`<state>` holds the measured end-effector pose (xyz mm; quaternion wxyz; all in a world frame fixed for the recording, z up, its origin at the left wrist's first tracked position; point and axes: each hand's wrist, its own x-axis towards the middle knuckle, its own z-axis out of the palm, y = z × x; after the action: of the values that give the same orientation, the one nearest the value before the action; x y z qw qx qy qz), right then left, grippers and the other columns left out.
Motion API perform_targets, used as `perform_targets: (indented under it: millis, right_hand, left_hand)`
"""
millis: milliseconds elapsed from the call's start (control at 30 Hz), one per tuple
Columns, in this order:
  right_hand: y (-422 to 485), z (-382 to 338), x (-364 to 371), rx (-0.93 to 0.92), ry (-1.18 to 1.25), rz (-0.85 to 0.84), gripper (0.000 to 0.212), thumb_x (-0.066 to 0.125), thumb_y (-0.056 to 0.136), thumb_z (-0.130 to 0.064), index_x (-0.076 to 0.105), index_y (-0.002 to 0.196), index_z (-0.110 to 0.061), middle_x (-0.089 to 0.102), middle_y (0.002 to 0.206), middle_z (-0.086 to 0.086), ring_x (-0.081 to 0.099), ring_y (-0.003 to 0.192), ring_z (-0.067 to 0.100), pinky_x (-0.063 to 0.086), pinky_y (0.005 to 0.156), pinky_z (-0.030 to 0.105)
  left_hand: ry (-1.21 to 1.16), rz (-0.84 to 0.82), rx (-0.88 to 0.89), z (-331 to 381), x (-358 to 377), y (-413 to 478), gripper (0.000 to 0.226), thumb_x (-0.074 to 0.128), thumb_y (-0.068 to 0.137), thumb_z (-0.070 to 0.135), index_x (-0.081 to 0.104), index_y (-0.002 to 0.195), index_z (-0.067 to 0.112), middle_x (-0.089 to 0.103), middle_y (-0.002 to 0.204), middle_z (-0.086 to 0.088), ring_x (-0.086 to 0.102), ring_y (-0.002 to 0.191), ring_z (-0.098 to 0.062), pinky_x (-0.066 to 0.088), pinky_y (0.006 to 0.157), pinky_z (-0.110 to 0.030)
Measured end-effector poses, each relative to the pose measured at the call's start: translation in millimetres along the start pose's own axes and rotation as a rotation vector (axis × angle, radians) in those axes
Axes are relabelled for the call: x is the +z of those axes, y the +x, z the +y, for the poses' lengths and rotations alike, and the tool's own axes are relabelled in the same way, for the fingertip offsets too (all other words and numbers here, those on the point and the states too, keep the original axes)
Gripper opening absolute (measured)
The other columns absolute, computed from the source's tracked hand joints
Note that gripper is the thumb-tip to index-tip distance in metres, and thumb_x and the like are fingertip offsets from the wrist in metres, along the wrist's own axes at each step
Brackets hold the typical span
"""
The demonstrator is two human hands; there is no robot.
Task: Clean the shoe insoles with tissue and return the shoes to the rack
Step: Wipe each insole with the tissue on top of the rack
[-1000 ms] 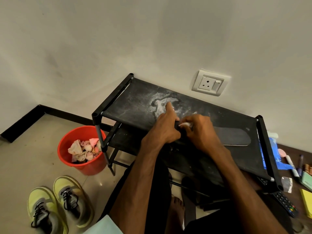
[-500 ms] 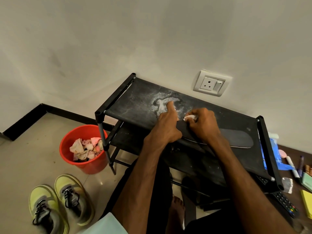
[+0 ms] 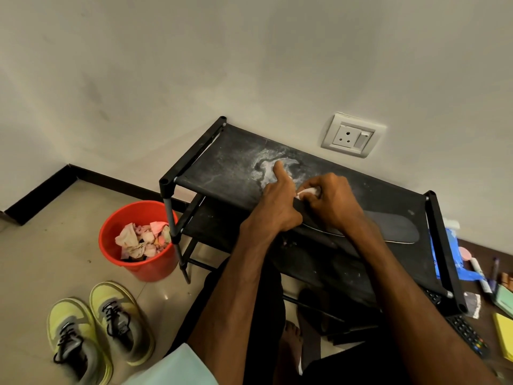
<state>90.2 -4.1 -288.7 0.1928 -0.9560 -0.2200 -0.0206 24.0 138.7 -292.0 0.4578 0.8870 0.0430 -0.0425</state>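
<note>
A dark grey insole [image 3: 388,227] lies along the top shelf of the black shoe rack [image 3: 222,165]. My left hand [image 3: 277,201] presses on its left end, index finger pointing out over a dusty white patch. My right hand [image 3: 330,204] is closed on a small white tissue [image 3: 306,192] and holds it against the insole beside my left hand. A pair of yellow and grey shoes [image 3: 94,332] stands on the floor at the lower left.
A red bucket [image 3: 133,262] with crumpled used tissues sits on the floor left of the rack. Pens, a blue bag, a remote [image 3: 469,334] and yellow notes lie at the right. A wall socket [image 3: 351,136] is above the rack.
My right hand with the tissue has moved a little up and away along the insole, then stayed near the left hand. The left hand has kept its hold.
</note>
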Motion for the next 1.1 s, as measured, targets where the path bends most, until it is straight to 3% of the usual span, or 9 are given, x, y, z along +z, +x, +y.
perform_targets:
  millis: [167, 300, 367, 433, 533, 700, 900, 1000, 1100]
  right_hand:
    - [-8, -10, 1, -0.16, 0.033, -0.037, 0.013, 0.073, 0.091, -0.013, 0.08, 0.101, -0.017, 0.079, 0.096, 0.003, 0.072, 0.085, 0.016, 0.058, 0.076, 0.029]
    - [-21, -13, -6, -0.309, 0.083, -0.075, 0.016, 0.076, 0.088, -0.007, 0.081, 0.101, -0.015, 0.078, 0.096, 0.004, 0.073, 0.083, 0.014, 0.06, 0.078, 0.028]
    - [-25, -8, -11, -0.337, 0.079, -0.096, 0.025, 0.08, 0.081, -0.002, 0.081, 0.101, -0.017, 0.078, 0.095, 0.004, 0.072, 0.081, 0.014, 0.059, 0.075, 0.024]
    - [-28, -5, -14, -0.357, 0.083, -0.114, 0.03, 0.08, 0.078, 0.003, 0.081, 0.1, -0.018, 0.078, 0.098, 0.001, 0.072, 0.083, 0.011, 0.056, 0.075, 0.014]
    - [-35, -2, -15, -0.347, 0.107, -0.095, 0.031, 0.078, 0.079, 0.005, 0.082, 0.098, -0.02, 0.078, 0.099, -0.001, 0.072, 0.085, 0.009, 0.059, 0.077, 0.025]
    - [-51, 10, -17, -0.274, 0.171, -0.038, 0.037, 0.072, 0.08, 0.011, 0.083, 0.096, -0.02, 0.078, 0.101, -0.004, 0.07, 0.085, 0.004, 0.051, 0.074, 0.01]
    - [-78, 28, -19, -0.221, 0.188, 0.006, 0.037, 0.072, 0.079, 0.014, 0.084, 0.09, -0.02, 0.077, 0.098, -0.006, 0.069, 0.09, 0.004, 0.052, 0.078, 0.011]
    - [-82, 34, -20, -0.195, 0.184, 0.039, 0.037, 0.072, 0.076, 0.015, 0.084, 0.088, -0.017, 0.077, 0.095, -0.005, 0.068, 0.091, 0.005, 0.053, 0.08, 0.017]
    - [-82, 29, -15, -0.207, 0.16, 0.052, 0.037, 0.072, 0.076, 0.015, 0.083, 0.089, -0.017, 0.077, 0.097, -0.003, 0.067, 0.086, 0.003, 0.048, 0.081, 0.006]
  left_hand:
    - [0.01, -0.003, 0.007, -1, -1, 0, 0.121, 0.079, 0.078, -0.003, -0.012, 0.156, 0.02, 0.061, 0.119, -0.014, 0.061, 0.099, -0.021, 0.047, 0.079, -0.028]
    - [0.015, -0.018, 0.018, 0, -2, 0, 0.123, 0.079, 0.077, -0.003, -0.009, 0.158, 0.022, 0.062, 0.119, -0.016, 0.063, 0.107, -0.028, 0.055, 0.093, -0.041]
    - [-0.011, -0.02, 0.031, 1, -2, -1, 0.115, 0.081, 0.075, -0.003, 0.008, 0.158, 0.028, 0.063, 0.123, -0.013, 0.062, 0.113, -0.028, 0.054, 0.096, -0.046]
    - [0.021, -0.024, 0.045, 2, -3, -2, 0.088, 0.081, 0.076, -0.001, 0.04, 0.15, 0.022, 0.064, 0.128, -0.008, 0.06, 0.119, -0.025, 0.054, 0.099, -0.041]
    - [0.114, -0.022, 0.068, 2, -4, -2, 0.049, 0.083, 0.076, 0.003, 0.071, 0.121, 0.018, 0.071, 0.115, -0.003, 0.065, 0.108, -0.017, 0.055, 0.091, -0.028]
    - [0.159, -0.076, 0.067, 1, -6, 0, 0.04, 0.076, 0.079, -0.002, 0.074, 0.115, 0.012, 0.072, 0.115, -0.007, 0.066, 0.105, -0.018, 0.056, 0.086, -0.028]
    - [0.186, -0.078, 0.055, 2, -4, 2, 0.046, 0.069, 0.083, -0.006, 0.07, 0.125, 0.013, 0.066, 0.129, -0.009, 0.059, 0.119, -0.022, 0.045, 0.089, -0.022]
    - [0.207, -0.085, 0.061, 2, -3, 1, 0.051, 0.069, 0.084, -0.006, 0.066, 0.131, 0.012, 0.064, 0.133, -0.009, 0.056, 0.126, -0.023, 0.046, 0.098, -0.025]
    - [0.241, -0.075, 0.066, 1, 0, 1, 0.052, 0.069, 0.083, -0.005, 0.066, 0.131, 0.014, 0.063, 0.135, -0.009, 0.051, 0.132, -0.026, 0.047, 0.107, -0.034]
